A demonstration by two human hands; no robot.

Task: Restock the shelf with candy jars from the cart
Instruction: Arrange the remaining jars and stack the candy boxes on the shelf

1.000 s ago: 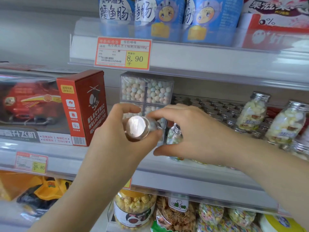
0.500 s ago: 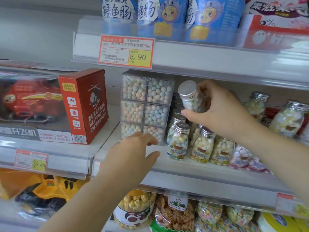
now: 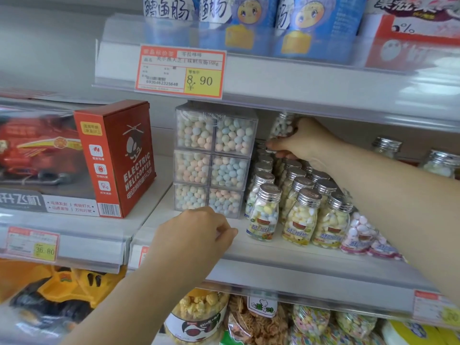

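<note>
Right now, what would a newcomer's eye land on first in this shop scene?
The right-hand grip holds a small candy jar up at the back of the shelf, above rows of silver-capped jars. Left of them stands a stack of clear boxes full of pastel candy balls, with a red helicopter box further left and an 8.90 price tag above.

Clear, glossy walls on the candy jars [image 3: 263, 220], glass or plastic hard to tell. Bright ribbed silver caps [image 3: 270, 192], metallic in look. Clear hard plastic, smooth and shiny, for the stacked candy boxes [image 3: 214, 158]. Matt red cardboard on the helicopter box [image 3: 124, 158]. Smooth white shelf [image 3: 249, 249], fronted by a glossy see-through plastic strip [image 3: 311, 277]. Printed paper price tag [image 3: 180, 70], slightly shiny.
</note>
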